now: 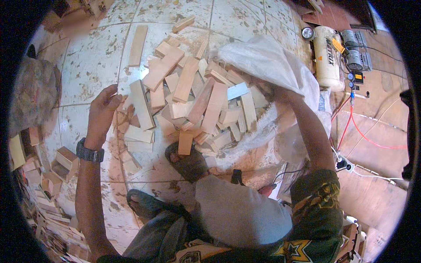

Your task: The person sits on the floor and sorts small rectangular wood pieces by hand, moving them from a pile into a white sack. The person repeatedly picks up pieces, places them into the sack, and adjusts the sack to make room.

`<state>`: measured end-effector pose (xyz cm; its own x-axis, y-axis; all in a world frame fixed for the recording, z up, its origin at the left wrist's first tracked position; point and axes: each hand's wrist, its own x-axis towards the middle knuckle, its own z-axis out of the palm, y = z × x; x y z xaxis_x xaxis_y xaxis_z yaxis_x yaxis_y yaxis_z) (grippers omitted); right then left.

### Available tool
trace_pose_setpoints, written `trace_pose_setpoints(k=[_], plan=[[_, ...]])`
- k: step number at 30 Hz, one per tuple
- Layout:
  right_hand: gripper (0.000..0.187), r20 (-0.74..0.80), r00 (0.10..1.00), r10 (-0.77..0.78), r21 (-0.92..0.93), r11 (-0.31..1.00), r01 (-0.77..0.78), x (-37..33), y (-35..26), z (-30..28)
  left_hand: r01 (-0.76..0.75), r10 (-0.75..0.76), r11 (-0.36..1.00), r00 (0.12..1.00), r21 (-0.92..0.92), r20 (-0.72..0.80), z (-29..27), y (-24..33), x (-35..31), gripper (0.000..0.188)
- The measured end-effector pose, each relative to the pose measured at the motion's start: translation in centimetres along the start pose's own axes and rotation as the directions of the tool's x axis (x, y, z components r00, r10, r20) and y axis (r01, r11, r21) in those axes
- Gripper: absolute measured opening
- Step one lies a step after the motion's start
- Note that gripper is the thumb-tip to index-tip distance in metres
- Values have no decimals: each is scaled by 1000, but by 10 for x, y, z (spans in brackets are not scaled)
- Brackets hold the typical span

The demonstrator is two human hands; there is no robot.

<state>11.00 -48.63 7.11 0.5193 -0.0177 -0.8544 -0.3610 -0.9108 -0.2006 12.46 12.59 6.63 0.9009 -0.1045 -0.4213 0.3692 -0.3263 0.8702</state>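
A heap of small wooden blocks (190, 83) lies on the tiled floor in front of me, pale and reddish in colour. My left hand (103, 109), with a dark watch on its wrist, hovers left of the heap. Its fingers are half bent, the thumb a little apart from them, and I see nothing held. A white woven sack (267, 57) spreads over the heap's right side. My right hand (280, 93) reaches in under the sack's flap, so its fingers are hidden. A light blue flat piece (237, 91) rests on the blocks near the sack.
At the far right stands a cream air compressor (326, 57) with red hoses (352, 118). A plug connector with cables (344, 164) lies closer. More wood pieces (48, 210) are piled at the lower left. My sandalled foot (188, 162) touches the heap's near edge.
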Motion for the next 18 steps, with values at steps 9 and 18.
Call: trace_pose_setpoints(k=[9, 18], plan=[[36, -55, 980, -192, -96, 978, 186, -15, 104, 76, 2, -1, 1000, 1000, -4, 23, 4, -21, -3, 46], [60, -331, 942, -59, 161, 980, 118, -42, 95, 149, 72, -65, 995, 994, -72, 90, 23, -24, -2, 45]])
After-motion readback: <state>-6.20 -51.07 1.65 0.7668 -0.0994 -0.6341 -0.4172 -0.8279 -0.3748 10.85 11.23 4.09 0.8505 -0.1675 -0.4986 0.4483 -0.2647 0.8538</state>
